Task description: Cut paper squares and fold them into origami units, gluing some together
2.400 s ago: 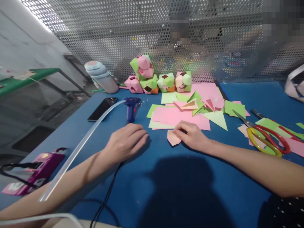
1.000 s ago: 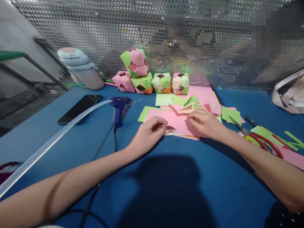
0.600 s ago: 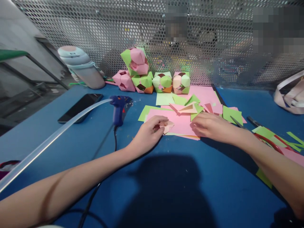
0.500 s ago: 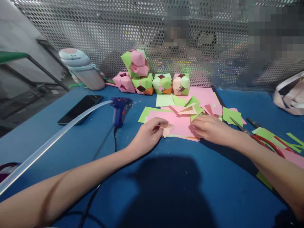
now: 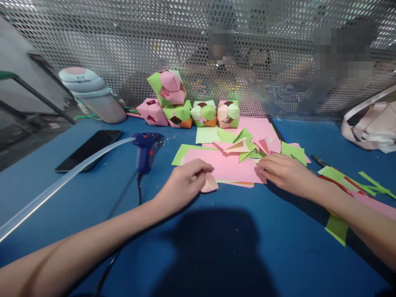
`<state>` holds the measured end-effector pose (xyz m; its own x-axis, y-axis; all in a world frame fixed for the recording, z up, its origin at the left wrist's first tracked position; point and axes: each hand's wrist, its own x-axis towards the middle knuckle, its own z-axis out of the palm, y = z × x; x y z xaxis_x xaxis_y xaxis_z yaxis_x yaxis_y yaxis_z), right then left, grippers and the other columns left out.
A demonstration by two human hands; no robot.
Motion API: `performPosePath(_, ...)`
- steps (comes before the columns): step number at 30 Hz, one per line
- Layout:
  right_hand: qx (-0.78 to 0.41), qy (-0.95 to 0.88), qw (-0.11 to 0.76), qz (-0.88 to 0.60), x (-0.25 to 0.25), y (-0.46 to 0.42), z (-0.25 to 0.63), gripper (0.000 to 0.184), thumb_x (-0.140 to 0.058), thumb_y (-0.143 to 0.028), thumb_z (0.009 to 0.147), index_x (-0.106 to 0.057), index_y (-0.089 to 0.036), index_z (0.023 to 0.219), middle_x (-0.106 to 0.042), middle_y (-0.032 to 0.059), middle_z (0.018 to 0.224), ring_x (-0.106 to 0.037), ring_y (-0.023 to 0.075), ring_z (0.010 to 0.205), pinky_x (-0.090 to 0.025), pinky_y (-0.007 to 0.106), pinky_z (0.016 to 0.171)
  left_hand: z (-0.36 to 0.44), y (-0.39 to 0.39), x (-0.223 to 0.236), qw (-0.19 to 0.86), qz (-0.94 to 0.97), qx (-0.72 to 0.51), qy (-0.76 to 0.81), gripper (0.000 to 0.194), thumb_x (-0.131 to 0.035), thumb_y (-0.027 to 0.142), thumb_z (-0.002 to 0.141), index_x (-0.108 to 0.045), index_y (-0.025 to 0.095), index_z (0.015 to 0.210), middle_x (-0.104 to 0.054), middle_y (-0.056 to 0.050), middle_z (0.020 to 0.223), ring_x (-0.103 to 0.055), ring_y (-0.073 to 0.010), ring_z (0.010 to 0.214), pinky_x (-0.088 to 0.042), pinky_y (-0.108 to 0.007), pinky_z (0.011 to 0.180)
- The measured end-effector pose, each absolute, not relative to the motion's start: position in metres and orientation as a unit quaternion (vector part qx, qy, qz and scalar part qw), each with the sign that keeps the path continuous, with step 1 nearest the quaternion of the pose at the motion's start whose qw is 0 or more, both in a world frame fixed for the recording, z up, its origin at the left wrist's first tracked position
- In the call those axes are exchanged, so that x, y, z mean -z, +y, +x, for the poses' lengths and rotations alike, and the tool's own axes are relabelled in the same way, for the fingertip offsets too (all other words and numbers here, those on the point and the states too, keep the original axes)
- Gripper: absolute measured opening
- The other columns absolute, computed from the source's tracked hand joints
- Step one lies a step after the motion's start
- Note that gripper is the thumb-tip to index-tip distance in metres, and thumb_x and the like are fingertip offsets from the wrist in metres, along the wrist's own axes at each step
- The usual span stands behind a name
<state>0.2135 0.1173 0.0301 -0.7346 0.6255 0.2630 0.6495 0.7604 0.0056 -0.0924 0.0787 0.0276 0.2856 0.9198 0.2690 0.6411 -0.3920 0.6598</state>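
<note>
My left hand (image 5: pixel 188 179) is closed, its fingers and thumb pinching a peach folded paper piece (image 5: pixel 210 183) whose free end points down towards the table. The hand rests by the left front part of a pink paper sheet (image 5: pixel 225 167), which lies on green and orange sheets. At the sheet's right side is my right hand (image 5: pixel 286 169), with fingers curled and the thumb hidden. Its fingertips touch the edge of a heap of folded green and pink paper pieces (image 5: pixel 243 146); what they grip, if anything, is hidden.
Left of my hands stands a blue glue gun (image 5: pixel 144 154) with a long glue stick (image 5: pixel 77 169). Behind it are a phone (image 5: pixel 89 150), a bottle (image 5: pixel 99 103) and several paper balls (image 5: pixel 202 113) against a perforated metal screen (image 5: pixel 139 49). Red-handled scissors (image 5: pixel 335 183) and paper scraps lie right.
The view has shifted slightly. My right hand has moved right, now covering the scissors' blades. The peach piece in my left hand has turned and shows more of its face.
</note>
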Motion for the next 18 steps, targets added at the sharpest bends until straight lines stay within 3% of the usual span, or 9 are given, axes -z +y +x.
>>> performPosePath(5, 0.060, -0.920, 0.145, -0.359, -0.028, 0.115, 0.230, 0.024, -0.044, -0.027, 0.096, -0.066, -0.018, 0.098, -0.070, 0.0099, 0.096, -0.062, 0.0233, 0.095, -0.050, 0.041, 0.081, -0.107, 0.101, -0.023, 0.108, 0.760, -0.374, 0.520, 0.027, -0.045, 0.019, 0.085, -0.063, 0.017, 0.104, -0.067, -0.007, 0.106, -0.061, -0.0192, 0.097, -0.050, -0.033, 0.086)
performPosePath(10, 0.080, -0.920, 0.155, -0.352, -0.027, 0.105, 0.224, 0.027, -0.046, -0.032, 0.096, -0.063, -0.015, 0.109, -0.066, 0.0119, 0.109, -0.060, 0.0251, 0.104, -0.049, 0.043, 0.089, -0.112, 0.111, -0.011, 0.068, 0.788, -0.338, 0.510, 0.032, -0.047, 0.025, 0.088, -0.058, 0.014, 0.117, -0.056, -0.014, 0.131, -0.049, -0.0249, 0.125, -0.038, -0.045, 0.107)
performPosePath(15, 0.085, -0.942, 0.118, -0.303, -0.019, 0.091, 0.200, 0.049, -0.051, -0.046, 0.091, -0.053, -0.013, 0.128, -0.053, 0.0154, 0.134, -0.047, 0.0309, 0.124, -0.044, 0.046, 0.099, -0.108, 0.102, -0.009, -0.008, 0.824, -0.277, 0.494, 0.037, -0.049, 0.031, 0.090, -0.054, 0.014, 0.122, -0.044, -0.018, 0.142, -0.038, -0.0300, 0.134, -0.034, -0.050, 0.109)
performPosePath(18, 0.093, -0.943, 0.096, -0.305, -0.011, 0.095, 0.193, 0.050, -0.047, -0.045, 0.094, -0.050, -0.012, 0.131, -0.051, 0.0157, 0.137, -0.045, 0.0310, 0.127, -0.043, 0.046, 0.101, -0.105, 0.095, -0.010, -0.044, 0.843, -0.240, 0.479, 0.043, -0.052, 0.036, 0.089, -0.052, 0.014, 0.125, -0.040, -0.019, 0.145, -0.034, -0.0332, 0.137, -0.032, -0.053, 0.109)
